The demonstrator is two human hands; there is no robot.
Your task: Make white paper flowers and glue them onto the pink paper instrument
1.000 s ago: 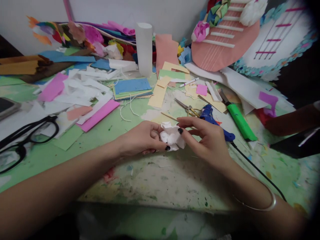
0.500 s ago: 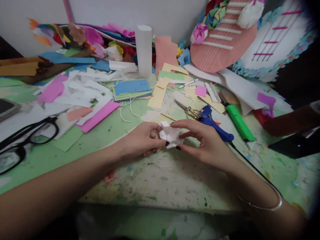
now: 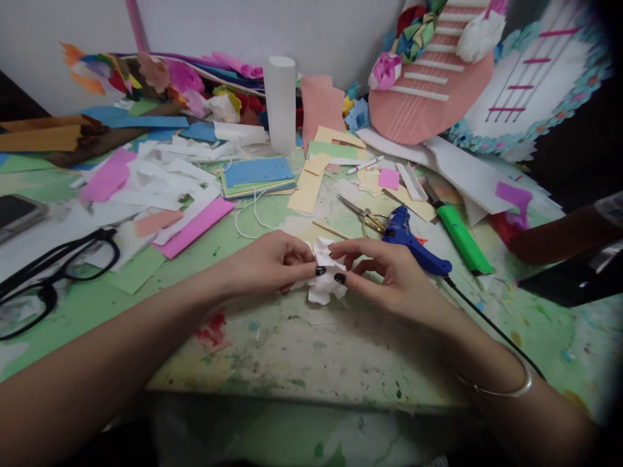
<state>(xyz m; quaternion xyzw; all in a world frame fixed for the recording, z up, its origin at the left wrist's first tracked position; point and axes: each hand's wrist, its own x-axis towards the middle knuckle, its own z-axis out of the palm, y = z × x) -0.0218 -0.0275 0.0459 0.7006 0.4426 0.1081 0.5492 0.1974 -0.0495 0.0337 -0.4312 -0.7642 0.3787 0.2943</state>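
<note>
A crumpled white paper flower point(image 3: 325, 293) with ruffled petals is held just above the table between both hands. My left hand point(image 3: 267, 263) pinches its left side, thumb across the front, with part of the fingers hidden behind. On the other side, my right hand point(image 3: 394, 279) grips the flower's edge between thumb and curled fingers. Just beyond the hands lie a thin wooden stick point(image 3: 329, 228) and scissors point(image 3: 364, 211) with gold-coloured handles. A blue glue gun point(image 3: 418, 248) rests beside my right hand, its black cord running toward my wrist.
Paper scraps point(image 3: 165, 172), a pink strip point(image 3: 197, 227) and black glasses point(image 3: 82, 256) cover the left side. Behind are stacked coloured paper point(image 3: 260, 171) and a white roll point(image 3: 281, 107). A green-handled cutter point(image 3: 462, 237) and paper guitars point(image 3: 428, 97) stand right. The table's front edge is near.
The white flower has been turned, and its ruffled petals now show below my thumbs. My right hand has come slightly closer to my left. The view has shifted a little.
</note>
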